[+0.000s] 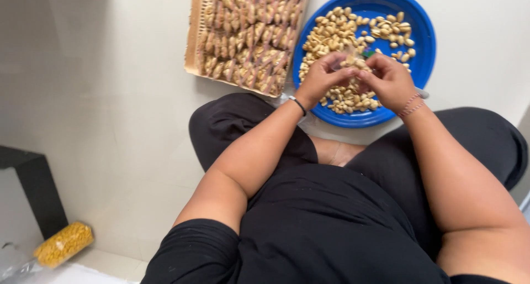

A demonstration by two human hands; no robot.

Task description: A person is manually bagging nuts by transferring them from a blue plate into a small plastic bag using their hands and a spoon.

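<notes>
Floor (pixel 110 96), pale; woven tray (pixel 193 41) of packed peanut packets beside a blue plate (pixel 422 52) of peanuts (pixel 337 32). Left hand (pixel 323 77) and right hand (pixel 389 79) meet over the plate's near half, fingers pinching a small clear packet (pixel 356 60) (partly hidden).

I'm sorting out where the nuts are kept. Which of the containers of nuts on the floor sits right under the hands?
The round blue plate of loose nuts, under the left hand and right hand. The flat woven tray beside it holds small packed bags.
</notes>
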